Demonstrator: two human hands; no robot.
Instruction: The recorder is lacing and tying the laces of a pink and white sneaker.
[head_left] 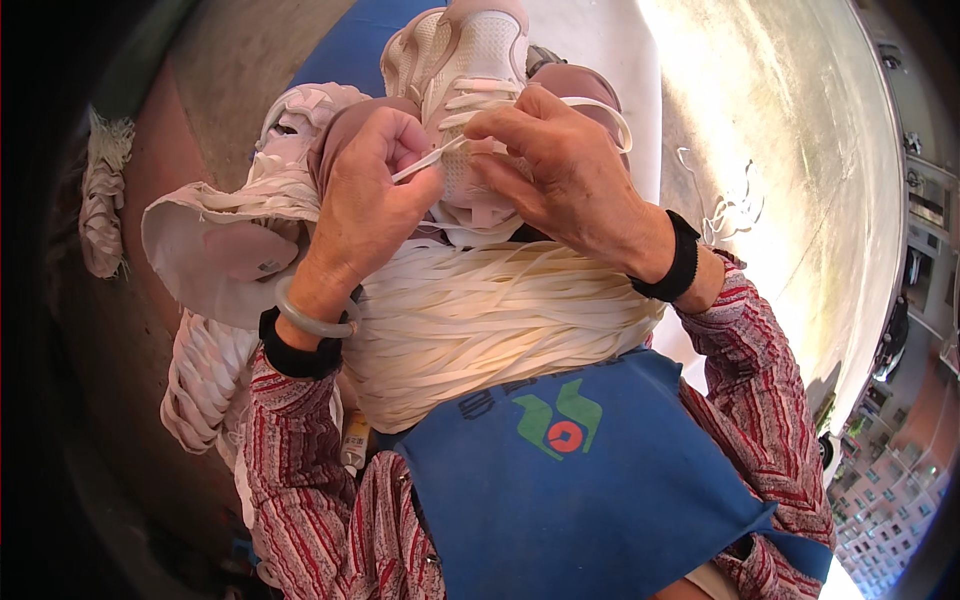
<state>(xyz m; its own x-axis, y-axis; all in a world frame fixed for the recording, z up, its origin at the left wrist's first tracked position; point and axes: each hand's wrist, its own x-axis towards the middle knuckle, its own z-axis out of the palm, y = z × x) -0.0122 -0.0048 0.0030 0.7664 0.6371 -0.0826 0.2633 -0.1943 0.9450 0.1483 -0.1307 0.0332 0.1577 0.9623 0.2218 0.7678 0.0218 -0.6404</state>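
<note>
A pale pink-and-white sneaker [465,185] sits upright in front of me, its heel toward the far side and partly covered by my hands. Across its upper run several rows of white shoelace [425,165]. My left hand [370,195] pinches a length of that lace, which stretches toward the right fingers. Bent over the shoe, my right hand [580,175] has its thumb and fingers closed around the lacing, and a loop of lace arcs out beyond its knuckles. What exactly lies between the right fingertips is partly hidden.
A thick bundle of cream laces [500,320] lies across my lap above a blue apron [600,480]. More pale shoes [300,120] and an open white bag [190,260] are at the left. Loose laces [735,205] lie on the floor at right.
</note>
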